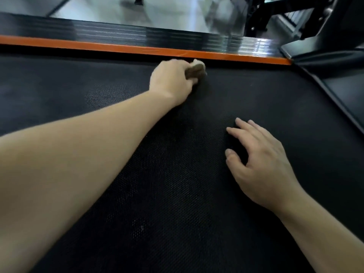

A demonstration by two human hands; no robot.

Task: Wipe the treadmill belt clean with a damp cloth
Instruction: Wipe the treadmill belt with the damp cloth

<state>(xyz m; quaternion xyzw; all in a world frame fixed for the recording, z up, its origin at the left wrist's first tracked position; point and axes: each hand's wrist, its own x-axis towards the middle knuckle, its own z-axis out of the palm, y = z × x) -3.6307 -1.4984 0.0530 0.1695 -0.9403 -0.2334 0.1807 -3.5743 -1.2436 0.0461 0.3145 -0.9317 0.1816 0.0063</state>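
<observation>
The treadmill belt [177, 203] is filling the view. The right grip [260, 160] is lying flat and empty, near right. The left grip [171, 79] is clenching the cloth [196, 70] against the belt's far edge. Firm, overlapping strokes should be working best.

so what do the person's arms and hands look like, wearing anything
Nothing worn that shows. The left hand and right hand have no gloves, and no rings show. The left forearm and right forearm have no sleeves, watch or wristband up to the frame edge. The right hand's nails look short and unpainted; the left hand is blurred.
</observation>
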